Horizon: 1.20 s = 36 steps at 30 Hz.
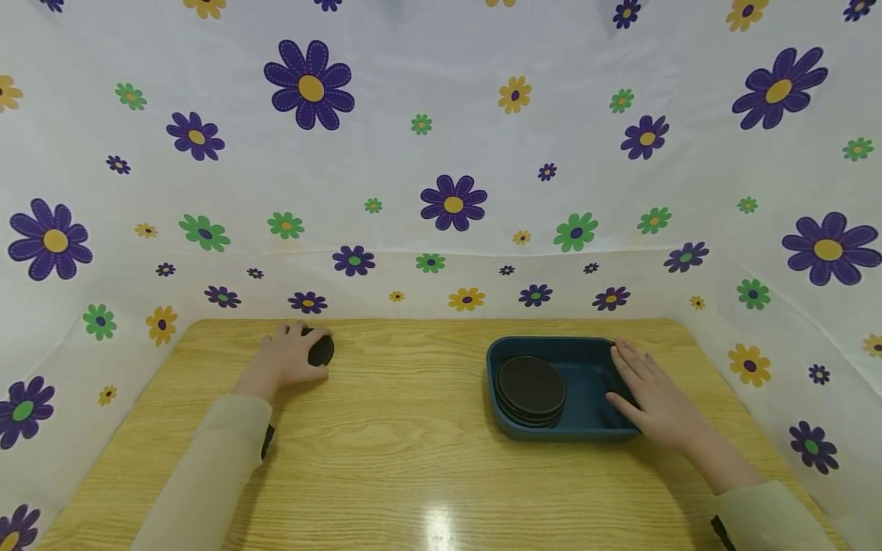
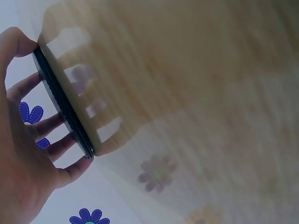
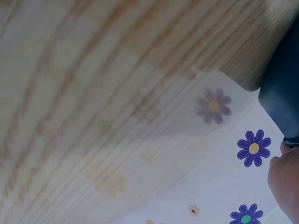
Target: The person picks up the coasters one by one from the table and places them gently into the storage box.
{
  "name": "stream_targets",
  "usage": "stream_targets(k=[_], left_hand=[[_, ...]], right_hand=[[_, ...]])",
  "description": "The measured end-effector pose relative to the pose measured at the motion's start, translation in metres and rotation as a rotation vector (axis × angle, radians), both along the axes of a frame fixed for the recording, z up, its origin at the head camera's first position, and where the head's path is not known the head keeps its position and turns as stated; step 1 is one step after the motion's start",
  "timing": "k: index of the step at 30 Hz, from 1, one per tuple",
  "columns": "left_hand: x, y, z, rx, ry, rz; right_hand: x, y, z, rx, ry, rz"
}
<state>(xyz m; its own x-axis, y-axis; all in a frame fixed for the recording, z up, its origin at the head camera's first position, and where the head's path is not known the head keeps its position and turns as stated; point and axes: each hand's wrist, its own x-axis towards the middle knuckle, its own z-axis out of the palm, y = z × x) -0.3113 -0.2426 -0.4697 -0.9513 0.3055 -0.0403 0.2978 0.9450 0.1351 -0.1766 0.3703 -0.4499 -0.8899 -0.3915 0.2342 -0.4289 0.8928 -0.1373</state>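
Note:
At the table's back left, my left hand [image 1: 289, 358] grips a round black coaster [image 1: 321, 350] by its edge. In the left wrist view the coaster [image 2: 63, 102] shows edge-on, close over the glossy tabletop, with the thumb at one end and the fingers spread along its side. My right hand [image 1: 651, 394] rests on the right side of a blue rectangular bin [image 1: 561, 435], its fingers straight along the rim and the thumb reaching over the inside. A stack of several black coasters [image 1: 532, 385] lies in the bin's left part.
The wooden table [image 1: 386, 451] carries the bin at right of middle. A white cloth [image 1: 386, 161] printed with flowers hangs behind the table and along both sides.

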Motion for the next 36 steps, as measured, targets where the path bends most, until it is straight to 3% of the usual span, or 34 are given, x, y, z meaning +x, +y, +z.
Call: stream_targets(k=[7,13,28,36], left_hand=[[0.000,0.001,0.000,-0.024,0.013,-0.012],[0.002,0.010,0.003,-0.070,0.050,-0.062],[0.011,0.054,0.013,-0.067,0.051,-0.183],[0.018,0.082,0.028,-0.070,0.073,-0.268]], right_hand=[[0.000,0.000,-0.001,0.004,0.007,0.003],[0.000,0.000,-0.001,0.005,-0.005,-0.008],[0.000,-0.001,0.001,-0.011,-0.023,-0.015],[-0.001,0.001,-0.001,-0.012,-0.019,-0.011]])
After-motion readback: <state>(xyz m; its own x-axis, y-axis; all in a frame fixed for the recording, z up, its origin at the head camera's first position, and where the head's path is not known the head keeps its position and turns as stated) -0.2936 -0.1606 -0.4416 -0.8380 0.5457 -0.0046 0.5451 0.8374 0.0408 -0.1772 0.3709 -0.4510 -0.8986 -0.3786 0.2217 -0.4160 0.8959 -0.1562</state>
